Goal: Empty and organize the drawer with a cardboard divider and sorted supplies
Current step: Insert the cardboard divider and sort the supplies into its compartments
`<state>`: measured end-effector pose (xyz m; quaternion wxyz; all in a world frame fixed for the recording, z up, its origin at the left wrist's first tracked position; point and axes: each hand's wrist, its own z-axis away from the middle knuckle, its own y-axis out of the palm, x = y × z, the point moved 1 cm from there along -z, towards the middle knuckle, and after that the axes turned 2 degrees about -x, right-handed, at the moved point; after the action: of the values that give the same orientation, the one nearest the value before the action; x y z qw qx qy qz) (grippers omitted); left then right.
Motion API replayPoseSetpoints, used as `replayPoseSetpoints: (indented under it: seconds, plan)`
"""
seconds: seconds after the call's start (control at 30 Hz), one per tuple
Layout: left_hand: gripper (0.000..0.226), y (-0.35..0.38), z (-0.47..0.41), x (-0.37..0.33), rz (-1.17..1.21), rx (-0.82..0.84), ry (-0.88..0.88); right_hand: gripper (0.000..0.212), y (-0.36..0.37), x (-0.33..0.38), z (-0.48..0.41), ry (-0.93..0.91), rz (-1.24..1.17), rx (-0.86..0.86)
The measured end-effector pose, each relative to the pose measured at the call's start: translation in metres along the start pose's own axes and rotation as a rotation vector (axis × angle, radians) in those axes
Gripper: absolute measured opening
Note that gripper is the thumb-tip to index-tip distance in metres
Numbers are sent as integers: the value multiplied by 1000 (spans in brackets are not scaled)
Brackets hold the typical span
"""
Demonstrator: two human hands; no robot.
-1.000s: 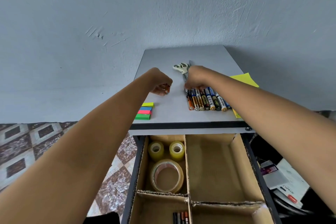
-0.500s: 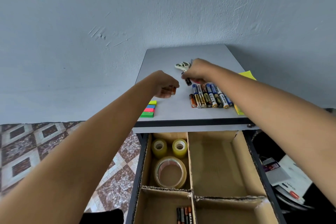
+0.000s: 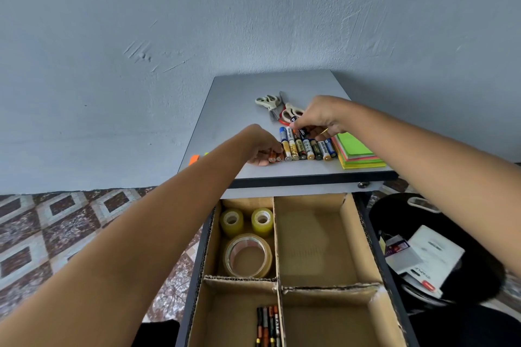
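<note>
A row of batteries (image 3: pixel 307 148) lies on the grey cabinet top (image 3: pixel 239 98). My left hand (image 3: pixel 260 146) curls around orange batteries (image 3: pixel 275 157) at the row's left end. My right hand (image 3: pixel 320 118) pinches batteries at the row's far side, among them a black one. Below, the open drawer holds a cardboard divider (image 3: pixel 277 245). Three tape rolls (image 3: pixel 248 255) fill its back left cell. Several batteries (image 3: pixel 267 327) lie in the front left cell. The two right cells hold nothing.
Two pairs of scissors (image 3: pixel 272 104) lie behind the batteries. A stack of coloured sticky notes (image 3: pixel 356 151) sits right of the row. Small coloured flags (image 3: pixel 194 159) peek out left of my left forearm. A dark bin with papers (image 3: pixel 423 259) stands right of the drawer.
My left hand moved right and down to the row's left end and took hold of orange batteries. My right hand shifted right along the row. The view shifted, showing the sticky notes fully.
</note>
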<state>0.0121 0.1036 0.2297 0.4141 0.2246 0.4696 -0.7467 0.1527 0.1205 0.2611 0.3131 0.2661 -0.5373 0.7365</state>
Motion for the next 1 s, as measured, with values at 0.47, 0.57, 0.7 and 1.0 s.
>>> replayPoseSetpoints:
  seconds: [0.47, 0.57, 0.7, 1.0]
  plan:
    - [18, -25, 11, 15, -106, -32, -7, 33, 29, 15, 15, -109, 416, -100]
    - [15, -32, 13, 14, -69, -29, -11, 34, 31, 16, 13, -105, 476, -105]
    - [13, -38, 16, 11, -13, -32, -15, 31, 34, 19, 12, -108, 505, -82]
    - [23, -39, 29, 15, 9, -50, -1, 31, 51, 30, 17, -58, 765, 3]
